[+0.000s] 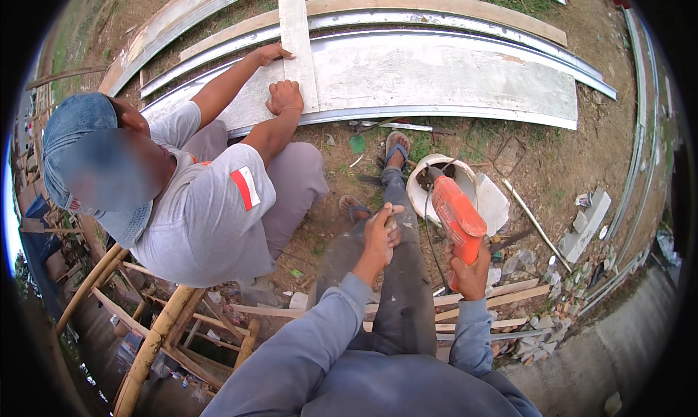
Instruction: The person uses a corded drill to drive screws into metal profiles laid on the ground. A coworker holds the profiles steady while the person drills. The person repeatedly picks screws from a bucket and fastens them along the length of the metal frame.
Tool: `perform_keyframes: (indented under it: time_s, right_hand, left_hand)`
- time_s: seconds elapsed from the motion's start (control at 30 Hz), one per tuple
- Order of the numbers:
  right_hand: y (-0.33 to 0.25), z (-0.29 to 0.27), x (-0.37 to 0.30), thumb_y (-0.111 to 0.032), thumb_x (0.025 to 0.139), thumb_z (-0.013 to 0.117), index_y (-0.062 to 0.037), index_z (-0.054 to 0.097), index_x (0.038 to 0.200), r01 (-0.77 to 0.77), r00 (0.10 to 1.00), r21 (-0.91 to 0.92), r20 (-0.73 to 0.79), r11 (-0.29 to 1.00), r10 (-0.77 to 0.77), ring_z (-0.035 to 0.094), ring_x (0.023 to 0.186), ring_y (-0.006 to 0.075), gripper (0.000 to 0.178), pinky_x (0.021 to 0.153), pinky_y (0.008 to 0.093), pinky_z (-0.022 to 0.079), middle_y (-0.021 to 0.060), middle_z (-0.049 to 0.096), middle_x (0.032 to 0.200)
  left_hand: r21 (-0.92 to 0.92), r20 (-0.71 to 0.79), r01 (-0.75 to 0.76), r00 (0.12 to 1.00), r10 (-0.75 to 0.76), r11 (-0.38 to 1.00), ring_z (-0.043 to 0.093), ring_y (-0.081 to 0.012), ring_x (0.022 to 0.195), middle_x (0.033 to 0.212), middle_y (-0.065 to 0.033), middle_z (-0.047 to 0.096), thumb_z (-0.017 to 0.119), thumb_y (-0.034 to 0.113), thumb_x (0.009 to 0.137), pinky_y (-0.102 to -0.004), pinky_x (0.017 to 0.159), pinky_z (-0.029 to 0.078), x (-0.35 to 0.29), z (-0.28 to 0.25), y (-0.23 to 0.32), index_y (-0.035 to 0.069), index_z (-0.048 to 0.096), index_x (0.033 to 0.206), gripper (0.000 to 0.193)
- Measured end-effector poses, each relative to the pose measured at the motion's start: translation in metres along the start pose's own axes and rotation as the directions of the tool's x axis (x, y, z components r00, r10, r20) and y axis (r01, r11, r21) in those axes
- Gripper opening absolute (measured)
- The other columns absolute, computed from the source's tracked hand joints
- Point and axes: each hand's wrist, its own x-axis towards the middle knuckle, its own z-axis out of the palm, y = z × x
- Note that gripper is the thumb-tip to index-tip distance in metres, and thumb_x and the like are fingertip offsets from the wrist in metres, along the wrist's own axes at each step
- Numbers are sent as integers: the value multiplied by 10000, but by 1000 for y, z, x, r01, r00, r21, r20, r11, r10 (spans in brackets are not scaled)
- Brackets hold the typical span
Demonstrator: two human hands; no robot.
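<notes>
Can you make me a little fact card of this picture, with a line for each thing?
Right hand: the person's right hand grips a red drill
Left hand: the left hand is over the leg, fingers curled; can't tell if it holds anything
Bucket: a white bucket, just beyond the drill
Helper: a co-worker in a blue cap, both hands at a narrow board
Under that board: a wide pale board

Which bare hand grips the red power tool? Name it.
The wearer's right hand; their left hand is off the tool, the co-worker's hands on whitish boards.
</notes>
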Motion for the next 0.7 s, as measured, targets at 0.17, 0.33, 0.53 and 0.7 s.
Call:
perform_keyframes:
  time_s: [0.17,0.33,0.53,0.7]
  right_hand:
    - [-45,-17,52,-16,744,668,51,527,1353,50,966,-122,258,991,-17,639,1151,255,630,996,363,480,166,658,1250]
    - [-80,-15,98,-49,730,682,62,491,1408,184,906,-158,410,970,-105,591,1258,289,713,1076,383,421,212,618,1327]
    - [-102,-4,124,-77,735,702,59,484,1416,171,893,-163,441,972,-83,589,1260,290,729,1080,385,417,215,614,1334]
    - [-104,4,135,-85,728,710,49,509,1389,11,896,-193,437,981,76,624,1179,257,703,1038,364,448,181,647,1280]
  left_hand:
    - [-317,2,-44,999,47,947,307,-67,422,557,68,338,572,333,1018,-245,390,263,119,16,75,46,580,1200,340]
    - [-360,-2,-61,998,64,931,315,-61,426,557,77,352,564,339,1027,-237,387,266,161,41,94,74,603,1171,303]
    - [-466,-34,-87,996,80,880,317,-52,424,562,100,364,567,338,1034,-221,385,250,167,59,103,113,633,1107,245]
    - [-543,-78,-98,995,66,834,319,-45,426,554,108,365,573,318,1031,-213,387,244,179,54,110,150,629,1002,179]
